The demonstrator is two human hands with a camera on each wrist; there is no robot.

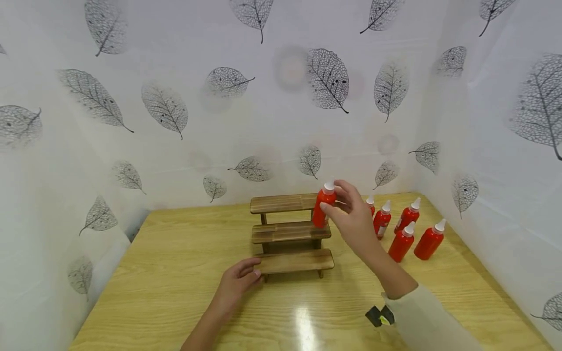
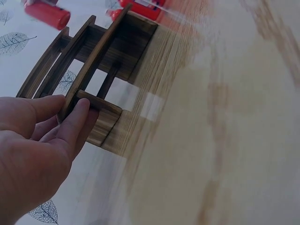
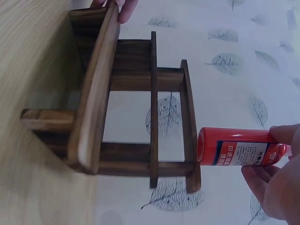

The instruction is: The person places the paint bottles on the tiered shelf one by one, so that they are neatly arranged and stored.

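A three-tier wooden step shelf (image 1: 294, 262) stands on the table. My left hand (image 1: 237, 282) grips the left end of its lowest step, thumb and fingers pinching the plank (image 2: 96, 58) in the left wrist view. My right hand (image 1: 354, 222) holds a red bottle (image 1: 322, 210) with a white cap by its upper part, over the shelf's right end. In the right wrist view the labelled bottle (image 3: 241, 147) has its base close to the top plank (image 3: 189, 117); I cannot tell whether they touch.
Several more red bottles (image 1: 428, 243) with white pointed caps stand on the table right of the shelf. White sheets (image 1: 263, 112) with a leaf print hang behind and along both sides of the wooden table (image 1: 184, 263). A small dark object (image 1: 380, 316) shows by the right sleeve.
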